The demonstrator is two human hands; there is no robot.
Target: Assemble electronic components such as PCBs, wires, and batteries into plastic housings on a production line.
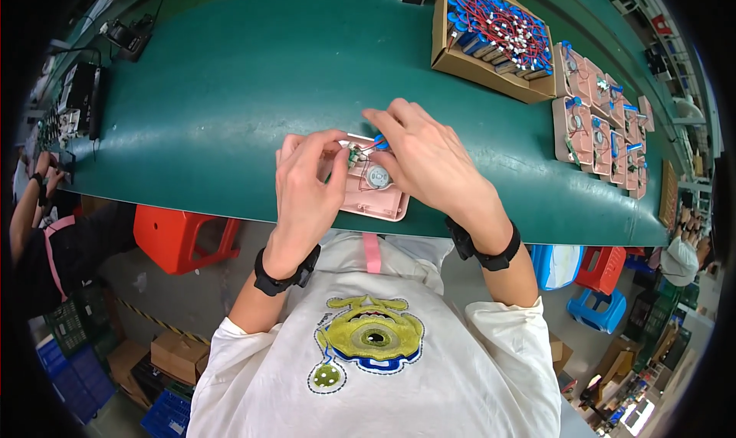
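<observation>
Left hand (305, 179): fingers pinching a small green part (353, 157), frame centre.
Right hand (425, 162): fingers grasping the pink case (377, 202), pressing it down.

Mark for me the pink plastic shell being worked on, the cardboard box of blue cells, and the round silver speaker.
pink plastic shell (376, 203): head view, bare lower edge.
cardboard box of blue cells (475, 68): head view, front wall.
round silver speaker (377, 177): head view, centre of its disc.

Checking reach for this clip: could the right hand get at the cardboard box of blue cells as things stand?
Probably yes: bare green mat lies between the right hand and the cardboard box, though it is busy on the pink casing.
</observation>
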